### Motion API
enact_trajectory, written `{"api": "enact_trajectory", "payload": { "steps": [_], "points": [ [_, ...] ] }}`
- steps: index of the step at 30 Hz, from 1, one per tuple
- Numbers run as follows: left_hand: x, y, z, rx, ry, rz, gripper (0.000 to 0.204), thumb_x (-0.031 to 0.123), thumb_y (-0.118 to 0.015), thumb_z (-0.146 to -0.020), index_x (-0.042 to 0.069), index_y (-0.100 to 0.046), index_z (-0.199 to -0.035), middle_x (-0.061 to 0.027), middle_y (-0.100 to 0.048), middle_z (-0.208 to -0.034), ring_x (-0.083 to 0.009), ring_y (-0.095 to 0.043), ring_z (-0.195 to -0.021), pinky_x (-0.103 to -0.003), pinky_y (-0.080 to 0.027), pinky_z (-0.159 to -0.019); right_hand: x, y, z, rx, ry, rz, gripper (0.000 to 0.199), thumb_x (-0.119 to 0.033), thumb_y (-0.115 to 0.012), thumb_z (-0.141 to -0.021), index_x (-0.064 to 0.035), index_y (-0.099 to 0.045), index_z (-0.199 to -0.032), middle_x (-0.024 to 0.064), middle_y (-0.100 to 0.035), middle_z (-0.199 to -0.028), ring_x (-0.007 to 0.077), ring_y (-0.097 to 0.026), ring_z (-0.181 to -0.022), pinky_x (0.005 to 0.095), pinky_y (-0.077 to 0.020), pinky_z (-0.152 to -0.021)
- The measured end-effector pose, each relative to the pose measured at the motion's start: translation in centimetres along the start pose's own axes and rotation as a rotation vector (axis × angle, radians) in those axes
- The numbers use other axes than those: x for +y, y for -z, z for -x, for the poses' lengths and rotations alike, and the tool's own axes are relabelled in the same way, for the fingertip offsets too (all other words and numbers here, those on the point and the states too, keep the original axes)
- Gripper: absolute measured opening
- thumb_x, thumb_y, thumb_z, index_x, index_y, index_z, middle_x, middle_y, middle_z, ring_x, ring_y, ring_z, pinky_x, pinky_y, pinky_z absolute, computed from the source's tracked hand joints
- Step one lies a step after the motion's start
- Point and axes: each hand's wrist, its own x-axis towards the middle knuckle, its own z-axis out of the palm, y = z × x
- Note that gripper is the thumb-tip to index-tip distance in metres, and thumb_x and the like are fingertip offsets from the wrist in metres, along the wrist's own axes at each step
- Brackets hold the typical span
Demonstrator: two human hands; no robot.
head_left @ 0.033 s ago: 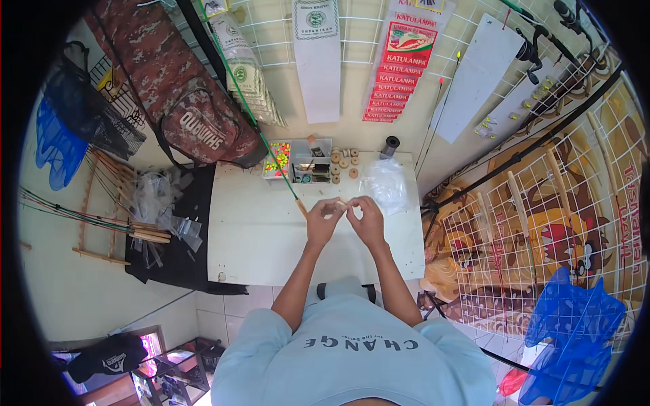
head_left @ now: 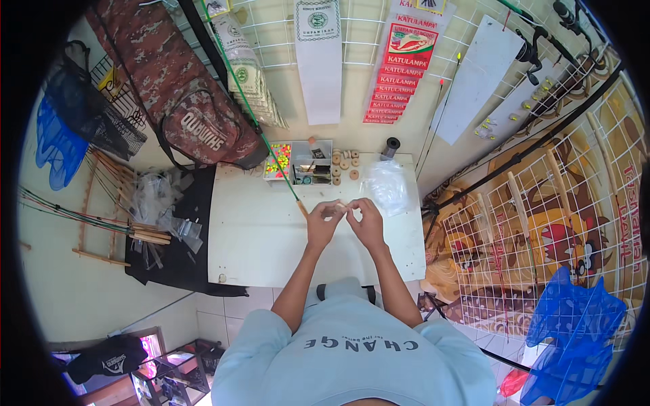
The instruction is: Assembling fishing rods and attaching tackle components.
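White counter (head_left: 257,243) against a wall of wire racks | left hand (head_left: 322,220) and right hand (head_left: 366,222) meet above its middle, fingers pinched together on one small pale piece (head_left: 342,205) | one green rod (head_left: 252,108) slants to the left hand | about seven wooden discs (head_left: 344,164), one clear bag (head_left: 384,184), one compartment box (head_left: 298,161) at the far edge.

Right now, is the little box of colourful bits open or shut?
Open: the box at the table's far edge shows its bright beads and compartments, with no lid over them.
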Motion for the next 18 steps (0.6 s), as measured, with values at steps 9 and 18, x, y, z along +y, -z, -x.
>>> {"api": "enact_trajectory", "payload": {
  "steps": [9,18],
  "points": [
    [-0.7,1.1,0.0,-0.027,0.055,0.037,0.032,0.013,-0.072,-0.082,0.0,-0.062,-0.11,-0.0093,-0.066,-0.094,-0.0142,-0.063,-0.087,-0.028,-0.052,-0.079,-0.1,-2.4,0.9,0.077,0.022,0.088,0.013,-0.006,-0.065,-0.079,-0.0026,-0.057,-0.089,0.0099,-0.059,-0.085,0.025,-0.06,-0.079,0.034,-0.0481,-0.069],
    [-1.2,2.8,-0.5,-0.05,0.059,-0.028,0.037,0.007,-0.072,-0.081,0.0,-0.058,-0.114,-0.0065,-0.065,-0.095,-0.0112,-0.061,-0.087,-0.025,-0.05,-0.076,-0.8,-1.3,-0.3,-0.02,-0.025,-0.083,0.012,-0.007,-0.063,-0.082,-0.0048,-0.062,-0.094,0.0086,-0.061,-0.09,0.0244,-0.059,-0.088,0.0334,-0.0476,-0.072]
  ]
}}
